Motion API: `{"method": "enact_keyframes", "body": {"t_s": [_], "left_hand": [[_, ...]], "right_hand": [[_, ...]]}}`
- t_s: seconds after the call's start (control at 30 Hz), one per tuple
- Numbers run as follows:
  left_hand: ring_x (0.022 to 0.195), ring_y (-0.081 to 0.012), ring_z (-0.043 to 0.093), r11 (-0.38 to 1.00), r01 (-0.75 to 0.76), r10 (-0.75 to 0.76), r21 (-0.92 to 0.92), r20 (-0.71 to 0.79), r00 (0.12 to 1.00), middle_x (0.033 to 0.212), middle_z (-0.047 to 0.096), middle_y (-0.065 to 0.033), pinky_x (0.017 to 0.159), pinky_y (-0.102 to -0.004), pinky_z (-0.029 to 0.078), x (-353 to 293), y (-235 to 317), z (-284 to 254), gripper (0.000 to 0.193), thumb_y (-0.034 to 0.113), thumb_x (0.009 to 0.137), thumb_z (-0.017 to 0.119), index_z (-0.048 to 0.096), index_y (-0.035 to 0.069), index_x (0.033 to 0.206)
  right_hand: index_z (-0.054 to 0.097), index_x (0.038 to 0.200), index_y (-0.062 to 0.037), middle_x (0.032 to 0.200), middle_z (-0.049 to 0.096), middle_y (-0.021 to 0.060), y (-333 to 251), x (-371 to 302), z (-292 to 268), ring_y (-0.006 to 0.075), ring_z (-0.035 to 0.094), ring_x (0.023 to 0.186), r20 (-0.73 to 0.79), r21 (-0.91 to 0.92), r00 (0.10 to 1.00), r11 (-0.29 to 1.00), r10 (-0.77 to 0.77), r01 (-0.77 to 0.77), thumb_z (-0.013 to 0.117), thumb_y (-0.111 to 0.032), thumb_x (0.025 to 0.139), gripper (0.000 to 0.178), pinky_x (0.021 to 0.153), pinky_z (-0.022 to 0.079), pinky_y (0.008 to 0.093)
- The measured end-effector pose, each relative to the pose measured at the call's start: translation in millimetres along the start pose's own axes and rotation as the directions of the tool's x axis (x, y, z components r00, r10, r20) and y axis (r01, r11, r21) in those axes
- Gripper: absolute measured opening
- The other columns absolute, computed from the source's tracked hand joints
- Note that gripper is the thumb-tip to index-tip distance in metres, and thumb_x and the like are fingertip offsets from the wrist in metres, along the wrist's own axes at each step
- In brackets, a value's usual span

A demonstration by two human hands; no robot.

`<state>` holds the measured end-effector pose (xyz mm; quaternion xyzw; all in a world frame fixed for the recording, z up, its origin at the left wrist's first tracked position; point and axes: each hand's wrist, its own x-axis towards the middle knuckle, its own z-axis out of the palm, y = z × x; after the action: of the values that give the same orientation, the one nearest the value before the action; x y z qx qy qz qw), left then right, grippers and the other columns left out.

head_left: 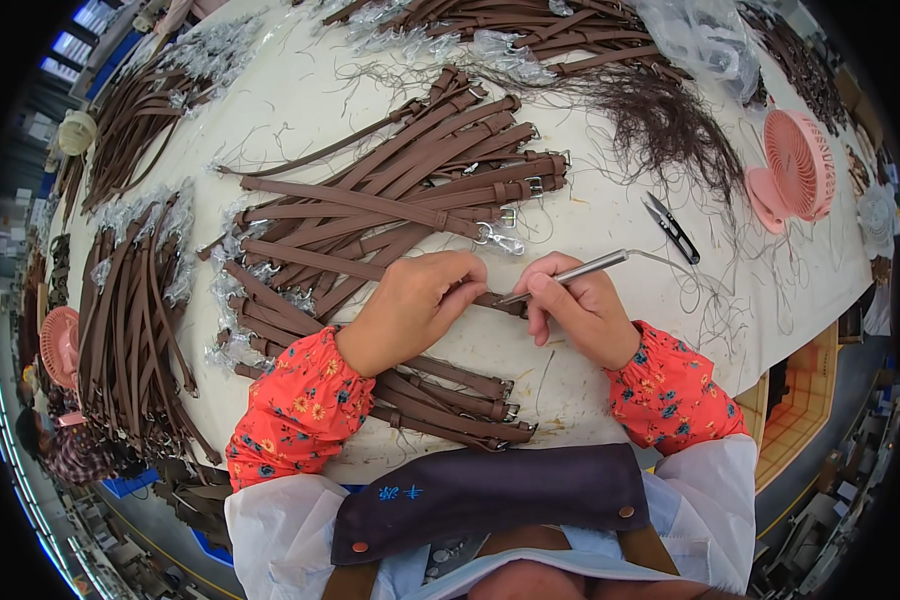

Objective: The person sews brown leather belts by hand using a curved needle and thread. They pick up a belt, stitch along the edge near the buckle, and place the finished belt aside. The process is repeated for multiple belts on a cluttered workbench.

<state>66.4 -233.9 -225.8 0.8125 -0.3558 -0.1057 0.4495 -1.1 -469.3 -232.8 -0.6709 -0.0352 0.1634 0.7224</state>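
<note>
A brown strap (pixel 315 258) runs beneath my left hand (pixel 410 305), and its end (pixel 498 303) shows between my two hands. The left thumb and forefinger are pinched together at the strap. In my right hand (pixel 582 312) is a slim metal pen-shaped tool (pixel 592 267), gripped between thumb and fingers. Its tip points left, at the strap end, and a thin cord (pixel 660 262) trails from its back. Whether the tip touches the strap I cannot tell. Just beyond my hands lies a pile of brown buckled straps (pixel 410 170); several more straps (pixel 450 405) lie nearer me.
Black thread snips (pixel 674 230) lie right of the tool, below a tangle of dark threads (pixel 670 125). A pink fan (pixel 796 165) stands at the right. More strap bundles lie at the left (pixel 130 310) and far side (pixel 570 35), some in clear plastic.
</note>
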Motion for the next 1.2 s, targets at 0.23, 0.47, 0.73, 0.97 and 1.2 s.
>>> {"method": "enact_keyframes", "body": {"t_s": [0.23, 0.47, 0.73, 0.97, 1.2], "left_hand": [[0.065, -0.0207, 0.061, 1.000, 0.006, -0.006, -0.004, 0.018, 1.000, 0.085, 0.065, -0.0103, 0.061, -0.0320, 0.051, 2.2, 9.9, 0.4, 0.015, -0.001, 0.087, 0.071, 0.068, 0.003, 0.101], [0.069, -0.0265, 0.064, 0.997, -0.044, 0.043, 0.065, 0.015, 0.999, 0.086, 0.065, -0.0112, 0.063, -0.0337, 0.050, 0.8, -0.6, 5.9, 0.009, 0.000, 0.088, 0.069, 0.069, 0.003, 0.097], [0.067, -0.0261, 0.062, 0.998, -0.039, 0.038, 0.052, 0.012, 0.999, 0.083, 0.064, -0.0115, 0.062, -0.0336, 0.049, 0.5, -0.2, 4.2, 0.007, 0.002, 0.090, 0.069, 0.068, 0.002, 0.097], [0.066, -0.0254, 0.062, 0.998, -0.030, 0.029, 0.058, 0.019, 0.999, 0.082, 0.063, -0.0112, 0.062, -0.0333, 0.049, 0.9, 1.7, 3.1, 0.007, 0.002, 0.090, 0.069, 0.068, 0.002, 0.097], [0.067, -0.0254, 0.062, 0.998, -0.032, 0.030, 0.062, 0.025, 0.999, 0.083, 0.064, -0.0113, 0.062, -0.0333, 0.049, 0.9, 0.4, 3.1, 0.007, 0.002, 0.090, 0.069, 0.068, 0.002, 0.097]], "right_hand": [[0.063, 0.104, 0.0004, 0.069, 0.063, 0.0031, -1.7, -1.0, -1.8, 0.0087, 0.058, 0.058, -0.058, 0.009, 0.998, 1.000, -0.015, 0.016, 0.050, -0.023, 0.108, 0.027, 0.056, 0.046, 0.0240], [0.063, 0.105, 0.0005, 0.070, 0.064, 0.0032, 1.3, 0.5, -1.8, 0.0086, 0.058, 0.059, -0.046, 0.020, 0.999, 1.000, -0.021, 0.022, 0.050, -0.023, 0.108, 0.027, 0.057, 0.046, 0.0241], [0.062, 0.107, 0.0005, 0.071, 0.064, 0.0038, 3.2, 1.3, -1.2, 0.0089, 0.059, 0.060, -0.037, 0.017, 0.998, 0.999, -0.043, 0.044, 0.051, -0.024, 0.108, 0.027, 0.057, 0.046, 0.0244], [0.062, 0.107, 0.0006, 0.071, 0.064, 0.0039, 3.3, 1.5, -1.7, 0.0092, 0.060, 0.060, -0.033, 0.008, 0.999, 0.999, -0.036, 0.037, 0.051, -0.025, 0.108, 0.027, 0.057, 0.047, 0.0245], [0.062, 0.107, 0.0007, 0.071, 0.064, 0.0036, 4.5, 1.8, -1.6, 0.0091, 0.060, 0.060, -0.026, 0.003, 0.998, 0.999, -0.053, 0.053, 0.051, -0.025, 0.109, 0.028, 0.057, 0.047, 0.0243]]}}
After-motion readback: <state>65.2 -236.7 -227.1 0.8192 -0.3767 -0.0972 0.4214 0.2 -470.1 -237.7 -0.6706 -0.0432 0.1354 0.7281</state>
